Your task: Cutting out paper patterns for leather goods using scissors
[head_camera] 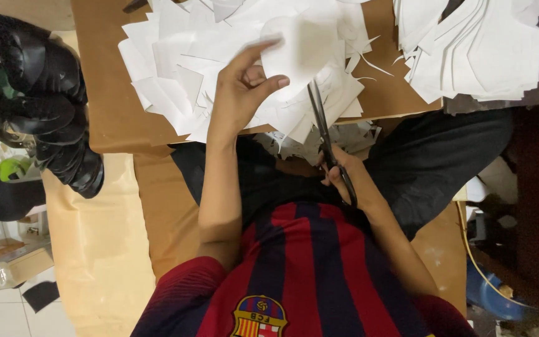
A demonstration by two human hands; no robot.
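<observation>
The left hand point(244, 87) pinches a rounded white paper piece point(297, 53) between thumb and fingers, holding it up over the heap of white paper offcuts point(176, 68) on the brown board table point(110, 112). The right hand point(344, 175) is closed through the handles of dark metal scissors point(322, 125), blades reaching the piece's lower edge. Cutting looks mid-way; the next snip seems to need the piece turned into the blades

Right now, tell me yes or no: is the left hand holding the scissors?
No. The left hand pinches a white paper piece, while the right hand grips the scissors below it.
</observation>
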